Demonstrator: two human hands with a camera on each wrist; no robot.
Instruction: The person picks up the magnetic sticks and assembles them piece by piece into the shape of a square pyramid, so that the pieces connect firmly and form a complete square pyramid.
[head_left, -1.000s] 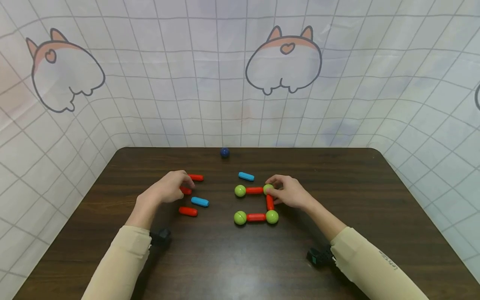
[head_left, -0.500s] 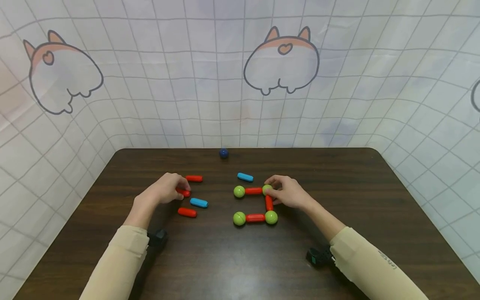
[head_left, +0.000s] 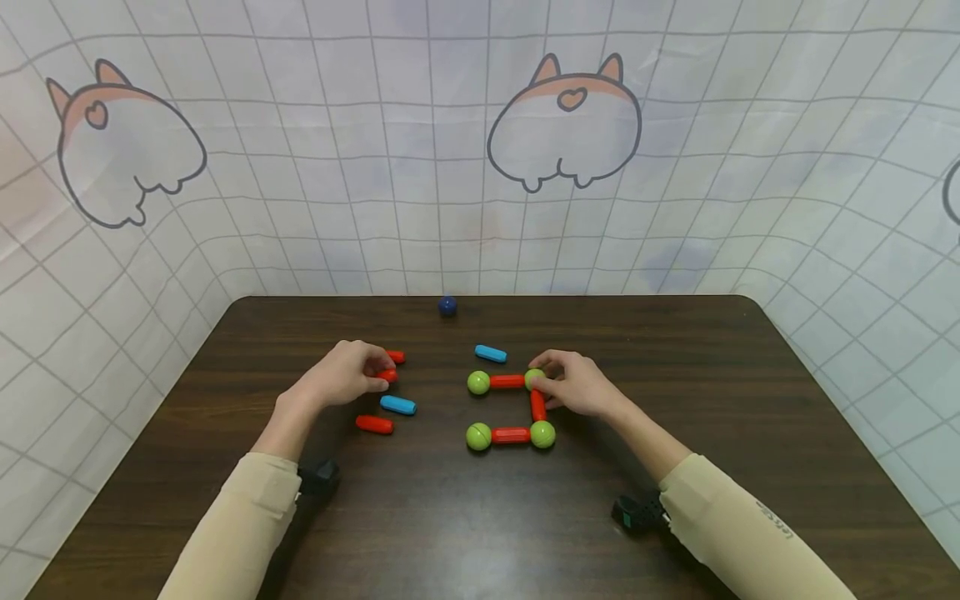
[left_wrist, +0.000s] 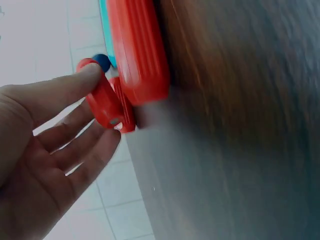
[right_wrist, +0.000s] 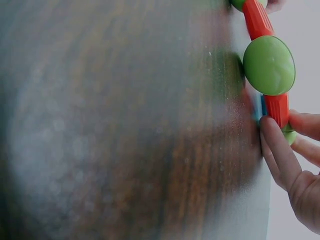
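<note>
And the left hand [head_left: 339,374] pinches a red rod [head_left: 388,376] at left, while the right hand [head_left: 579,383] pinches the far-right green ball [head_left: 533,377]!

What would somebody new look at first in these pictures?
Probably the green balls and red rods joined in a three-sided shape on the table, the right hand at its far right corner. Next, at left, the left hand pinching another red rod, and big cartoon animals on the backdrop.

Dark brown table [head_left: 420,517] — loose red rods [head_left: 375,425], two blue rods [head_left: 398,405], navy ball [head_left: 447,306], three-sided red-green frame [head_left: 512,436]
</note>
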